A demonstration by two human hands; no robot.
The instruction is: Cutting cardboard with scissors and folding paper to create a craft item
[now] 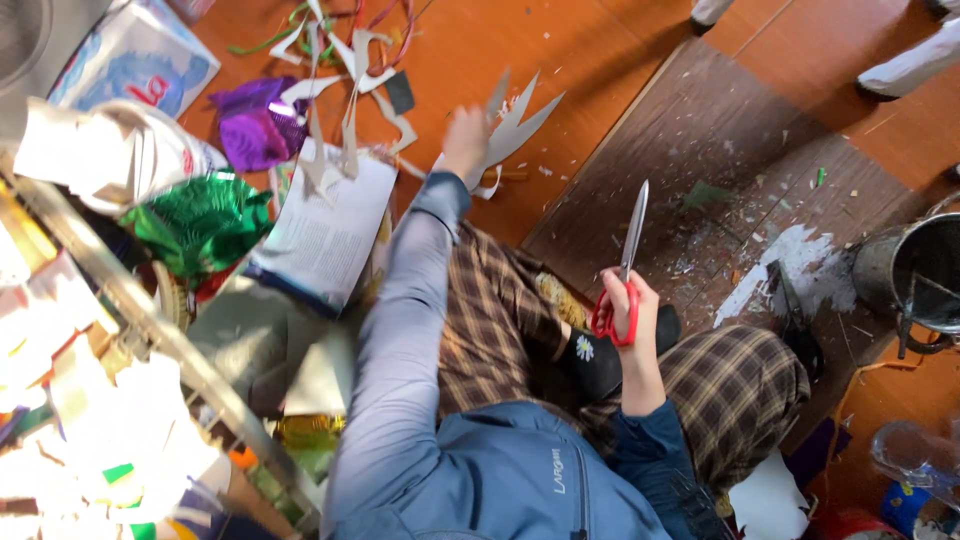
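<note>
Scissors [625, 265] in right hand [632, 310] (blades together), paper cutout [515, 125] in left hand [465, 135].

Metal bucket [915, 275] cut off at edge

We have open floor [570, 120] ahead, between our left hand [466, 140] with its grey paper cutout [515, 120] and the dark mat [720, 170], so a hand could pass there. To our left the way is crowded: paper scraps [345, 70], purple foil [255, 125], green foil [200, 225] and an open booklet [325, 235] lie close together. On our right, the metal bucket [915, 270] blocks the mat's edge. Our right hand [632, 320] points scissors [625, 270] forward over our knees.
</note>
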